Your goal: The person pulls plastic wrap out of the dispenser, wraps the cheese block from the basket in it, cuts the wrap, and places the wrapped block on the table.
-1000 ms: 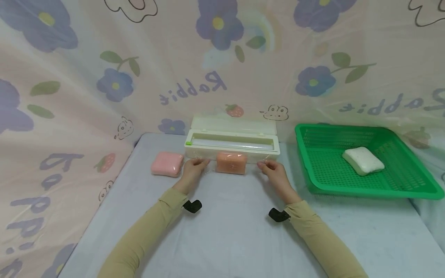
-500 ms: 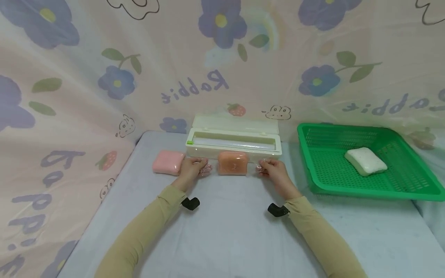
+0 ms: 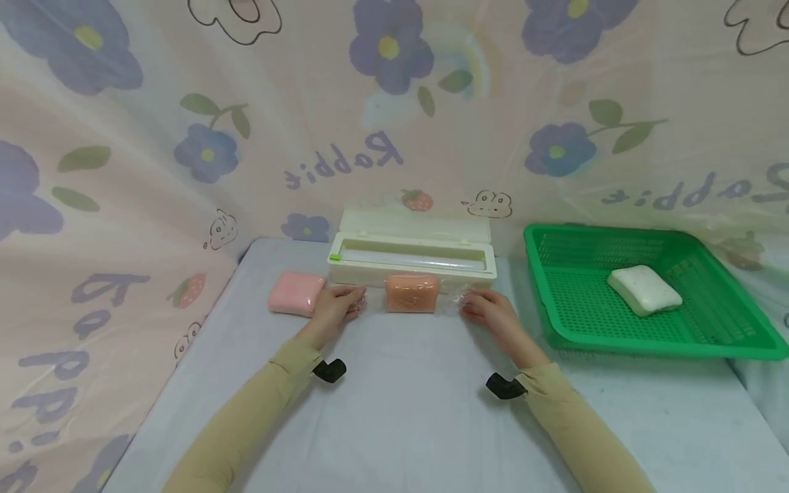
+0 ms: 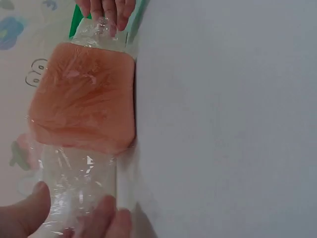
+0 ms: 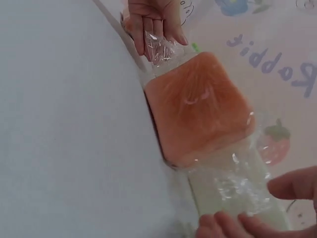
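- Spreading slightly wider than half a second ago, the left grip (image 3: 333, 309) and right grip (image 3: 498, 315) flank the orange bar (image 3: 412, 294) on the worktop (image 3: 407, 411) in the head view.
- Left wrist view: the left grip's thumb and fingers stand well apart, touching clear film (image 4: 64, 173) round the bar.
- Right wrist view: the right grip is likewise parted, at the film's other end.

On screen I see a plain khaki left sleeve (image 3: 237, 418) at the frame's lower left, a matching right sleeve (image 3: 585, 428) at lower right, both creased, a bent black piece (image 3: 331, 370) jutting out beside each cuff (image 3: 298, 356)
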Tool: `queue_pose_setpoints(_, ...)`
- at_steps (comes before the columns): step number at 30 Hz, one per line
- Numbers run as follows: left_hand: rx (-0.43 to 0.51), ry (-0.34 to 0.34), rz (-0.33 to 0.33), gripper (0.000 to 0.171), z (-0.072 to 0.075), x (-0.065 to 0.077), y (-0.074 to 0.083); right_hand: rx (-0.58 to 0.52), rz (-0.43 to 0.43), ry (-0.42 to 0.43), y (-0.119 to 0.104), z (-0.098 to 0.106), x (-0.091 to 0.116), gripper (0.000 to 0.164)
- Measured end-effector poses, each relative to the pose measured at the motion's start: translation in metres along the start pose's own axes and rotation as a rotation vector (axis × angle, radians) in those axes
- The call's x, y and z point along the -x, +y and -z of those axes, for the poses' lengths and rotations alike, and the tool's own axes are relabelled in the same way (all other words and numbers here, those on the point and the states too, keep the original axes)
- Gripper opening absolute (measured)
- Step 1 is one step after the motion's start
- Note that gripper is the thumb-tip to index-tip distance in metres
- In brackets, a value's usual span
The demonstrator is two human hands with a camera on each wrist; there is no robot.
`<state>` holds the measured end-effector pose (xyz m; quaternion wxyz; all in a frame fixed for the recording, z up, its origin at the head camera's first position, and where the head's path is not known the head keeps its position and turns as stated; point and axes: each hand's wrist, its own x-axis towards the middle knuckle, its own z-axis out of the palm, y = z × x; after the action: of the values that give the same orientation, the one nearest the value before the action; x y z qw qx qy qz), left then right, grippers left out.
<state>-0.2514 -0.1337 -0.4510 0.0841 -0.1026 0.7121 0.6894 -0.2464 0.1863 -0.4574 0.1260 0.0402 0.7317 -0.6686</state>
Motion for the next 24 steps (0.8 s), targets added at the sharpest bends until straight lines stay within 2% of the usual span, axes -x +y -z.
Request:
queue_pose_setpoints(5,-0.226,0.118,-0.097,0.042,0.012,0.013,0.006,0.414,0.139,0.008,-0.007,0.007,0.019,0.037)
queue_pose_setpoints(7,-0.255,0.130,-0.113,0.042,0.019,0.016,0.007,0.509,0.181,-0.004,-0.010,0.009,0.025,0.032)
queue_pose_setpoints(9,-0.252,0.141,-0.124,0.039,0.026,0.016,0.009,0.479,0.201,-0.066,-0.014,0.007,0.028,0.030)
queue_pose_setpoints(12,-0.220,0.146,-0.122,0.036,0.037,0.015,0.014,0.343,0.206,-0.209,-0.022,-0.003,0.026,0.033)
queue_pose_setpoints(15,-0.167,0.149,-0.103,0.035,0.045,0.013,0.021,0.234,0.214,-0.363,-0.030,-0.017,0.017,0.036)
queue_pose_setpoints(18,-0.091,0.129,-0.104,0.035,0.051,0.010,0.026,0.198,0.217,-0.486,-0.035,-0.032,0.005,0.036)
queue_pose_setpoints(21,-0.025,0.093,-0.131,0.034,0.054,0.009,0.028,0.169,0.194,-0.557,-0.038,-0.044,-0.006,0.034)
queue_pose_setpoints(24,-0.011,0.055,-0.151,0.033,0.056,0.009,0.029,0.113,0.176,-0.566,-0.040,-0.053,-0.016,0.034)
